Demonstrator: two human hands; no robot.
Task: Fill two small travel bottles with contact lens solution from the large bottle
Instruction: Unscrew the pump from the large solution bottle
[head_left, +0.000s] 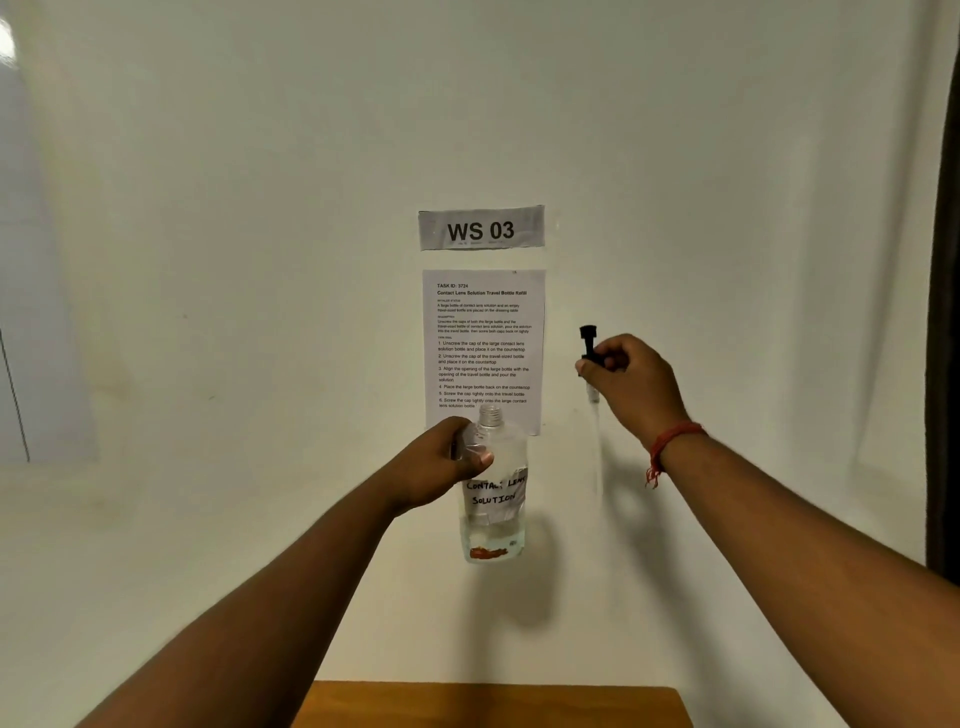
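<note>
The large clear bottle (492, 499), labelled "Contact Lens Solution", is upright in the air in front of the wall. Its threaded neck is uncovered, and some clear liquid sits in its lower part. My left hand (447, 465) grips its shoulder from the left. My right hand (631, 382) is raised to the right of the bottle, pinching a black pump cap (588, 344) whose thin clear dip tube (596, 447) hangs below my fingers. No small travel bottles are in view.
A wooden table edge (493, 704) shows at the bottom. On the white wall hang a "WS 03" sign (481, 228) and a printed task sheet (483, 343). A dark curtain (943, 364) runs down the right edge.
</note>
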